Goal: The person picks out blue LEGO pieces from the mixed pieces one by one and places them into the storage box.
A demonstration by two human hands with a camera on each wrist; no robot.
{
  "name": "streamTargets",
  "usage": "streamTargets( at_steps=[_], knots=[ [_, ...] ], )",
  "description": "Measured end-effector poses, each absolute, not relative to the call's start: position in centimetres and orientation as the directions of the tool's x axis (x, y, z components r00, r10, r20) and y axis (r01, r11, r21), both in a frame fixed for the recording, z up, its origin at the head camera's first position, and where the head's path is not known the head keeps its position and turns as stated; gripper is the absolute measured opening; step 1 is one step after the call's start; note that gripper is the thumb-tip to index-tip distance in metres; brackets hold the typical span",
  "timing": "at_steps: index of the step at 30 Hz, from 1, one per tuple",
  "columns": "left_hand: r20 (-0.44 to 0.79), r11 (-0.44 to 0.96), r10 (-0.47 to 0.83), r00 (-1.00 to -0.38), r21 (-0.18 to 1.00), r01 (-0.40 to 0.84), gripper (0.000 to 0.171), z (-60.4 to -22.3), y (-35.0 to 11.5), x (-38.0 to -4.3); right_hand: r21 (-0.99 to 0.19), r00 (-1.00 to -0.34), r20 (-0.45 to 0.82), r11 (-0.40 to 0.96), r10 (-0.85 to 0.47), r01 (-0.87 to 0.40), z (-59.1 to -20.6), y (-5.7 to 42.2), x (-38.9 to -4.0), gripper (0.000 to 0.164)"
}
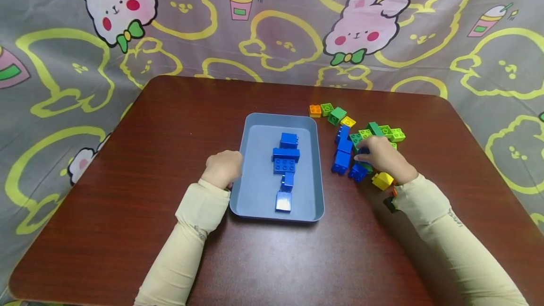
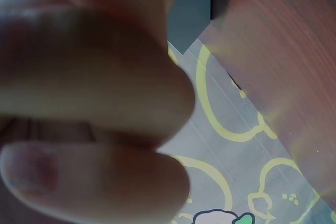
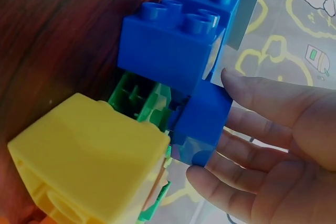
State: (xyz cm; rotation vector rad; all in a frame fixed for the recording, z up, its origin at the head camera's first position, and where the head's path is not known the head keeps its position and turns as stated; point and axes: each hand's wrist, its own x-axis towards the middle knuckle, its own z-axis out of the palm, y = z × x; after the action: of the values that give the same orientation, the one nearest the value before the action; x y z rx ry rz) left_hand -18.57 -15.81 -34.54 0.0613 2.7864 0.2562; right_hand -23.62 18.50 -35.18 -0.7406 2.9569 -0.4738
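My right hand (image 1: 382,155) is over the pile of bricks at the right. Its thumb and fingertips straddle a blue toy brick (image 3: 202,124), right at its sides in the right wrist view. A yellow brick (image 3: 86,156) and other blue bricks (image 3: 163,48) lie close around it. At the left rim of the blue-grey tray (image 1: 318,178), my left hand (image 1: 223,168) is curled into a fist. The left wrist view shows its fingers (image 2: 94,66) folded in, with no brick showing among them. Several blue bricks (image 1: 284,165) form a rough column in the tray.
Green bricks (image 1: 386,131) lie beyond my right hand. An orange brick (image 1: 315,110) and a yellow brick (image 1: 348,122) sit near the tray's far right corner. The brown table (image 1: 127,178) backs onto a patterned cloth (image 1: 280,27).
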Motion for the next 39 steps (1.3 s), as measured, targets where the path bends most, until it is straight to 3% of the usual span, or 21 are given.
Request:
streamTargets(
  at_steps=[17,39],
  knots=[
    [-0.325,0.984,0.079,-0.942,0.174,0.023,0.024,-34.7,-15.8,-18.6,-0.293,-0.883,0.056,0.837,-0.466,-0.461,-35.0,18.2,-23.8,0.014],
    [-0.317,0.985,0.076,-0.945,0.172,0.021,0.021,-34.6,-15.9,-18.6,-0.289,-0.871,0.069,0.826,-0.486,-0.484,-34.7,17.4,-24.1,0.022]
  ],
)
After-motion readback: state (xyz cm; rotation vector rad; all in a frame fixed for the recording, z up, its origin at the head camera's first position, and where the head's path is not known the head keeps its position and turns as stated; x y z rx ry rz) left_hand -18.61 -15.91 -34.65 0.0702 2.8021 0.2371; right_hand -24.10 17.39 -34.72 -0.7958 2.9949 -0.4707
